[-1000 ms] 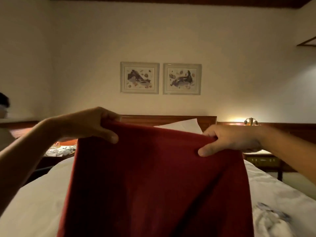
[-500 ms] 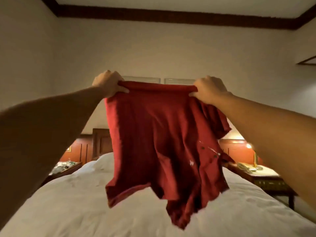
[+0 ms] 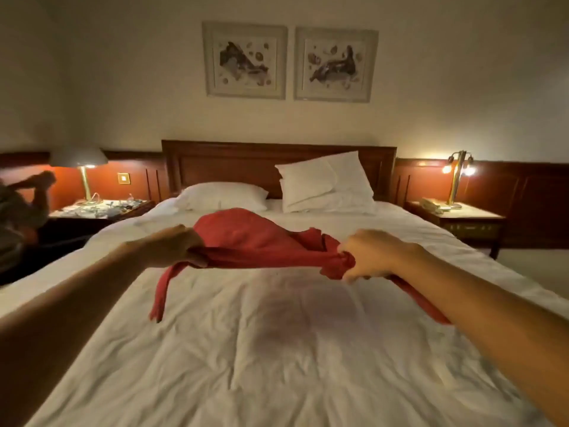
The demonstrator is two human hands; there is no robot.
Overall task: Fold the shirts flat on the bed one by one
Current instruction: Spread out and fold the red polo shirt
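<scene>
Fabric of the red shirt is gripped, bunched, in the left hand and right hand. The held edge is stretched crosswise above the middle of the bed, its length billowing away toward the headboard, equally near both hands.

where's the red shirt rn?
Head view, centre frame: the red shirt is stretched between the left hand and right hand over the white bed, its far end just short of the pillows.
</scene>
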